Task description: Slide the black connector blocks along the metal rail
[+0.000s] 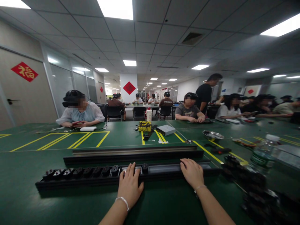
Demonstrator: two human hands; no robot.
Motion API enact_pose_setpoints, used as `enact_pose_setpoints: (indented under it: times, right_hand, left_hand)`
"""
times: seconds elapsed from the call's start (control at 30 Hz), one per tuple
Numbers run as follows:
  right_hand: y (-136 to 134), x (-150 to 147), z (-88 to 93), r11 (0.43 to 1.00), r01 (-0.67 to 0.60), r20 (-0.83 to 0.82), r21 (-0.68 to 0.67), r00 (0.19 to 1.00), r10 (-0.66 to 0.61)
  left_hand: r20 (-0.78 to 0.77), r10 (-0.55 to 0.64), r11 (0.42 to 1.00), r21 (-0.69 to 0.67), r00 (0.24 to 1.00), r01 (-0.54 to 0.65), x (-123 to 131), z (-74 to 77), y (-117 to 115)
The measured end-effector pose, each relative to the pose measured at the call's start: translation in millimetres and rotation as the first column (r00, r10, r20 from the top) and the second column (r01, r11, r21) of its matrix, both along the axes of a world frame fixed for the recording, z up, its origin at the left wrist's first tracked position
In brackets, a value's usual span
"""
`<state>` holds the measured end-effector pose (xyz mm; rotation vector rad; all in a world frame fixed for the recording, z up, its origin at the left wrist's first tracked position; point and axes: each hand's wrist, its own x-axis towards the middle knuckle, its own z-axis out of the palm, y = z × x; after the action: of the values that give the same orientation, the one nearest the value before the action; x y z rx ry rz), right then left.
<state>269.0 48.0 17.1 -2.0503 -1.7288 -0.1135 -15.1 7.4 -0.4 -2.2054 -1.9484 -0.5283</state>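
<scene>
A long black rail [93,182] lies across the green table [28,162] in front of me, with several small black inserts [82,172] seated in its left half. My left hand [129,184] rests on the rail's middle, fingers stretched out over its channel beside a lone black insert [145,168]. My right hand [192,172] lies on the rail further right, fingers curled over its far edge. A second black rail [133,153] lies parallel just behind the first.
A heap of loose black parts [253,184] and a clear water bottle [263,156] sit at my right. Further back are a metal bowl [212,135], a grey box [166,129] and a yellow box [144,126]. Several people sit at the table's far side.
</scene>
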Motion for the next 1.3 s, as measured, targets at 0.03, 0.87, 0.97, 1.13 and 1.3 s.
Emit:
enact_pose_setpoints:
  times: [0.03, 0.87, 0.97, 1.13, 1.3]
  right_hand:
    - [0, 0, 0.0, 1.000, 0.000, -0.001, 0.001, 1.000, 0.000]
    - [2, 1, -2.1, 1.000, 0.004, -0.003, -0.003, 1.000, -0.004]
    - [2, 1, -2.5, 1.000, 0.001, -0.009, -0.002, 1.000, -0.001]
    - [3, 2, -3.4, 1.000, -0.004, -0.008, 0.004, 1.000, 0.004]
    - [3, 1, -3.9, 1.000, -0.001, -0.003, 0.015, 1.000, 0.001]
  left_hand:
    - [0.003, 0.000, 1.000, 0.000, 1.000, 0.000, 0, 0.2, 0]
    - [-0.038, -0.069, 0.993, -0.101, 0.997, 0.065, 3, 10.7, -3]
    - [-0.043, -0.064, 0.992, -0.109, 0.997, 0.059, 4, 13.1, -3]
    - [-0.044, -0.056, 0.990, -0.130, 0.997, 0.049, 5, 17.9, -5]
    - [-0.032, -0.057, 0.990, -0.128, 0.998, 0.053, 6, 18.3, -5]
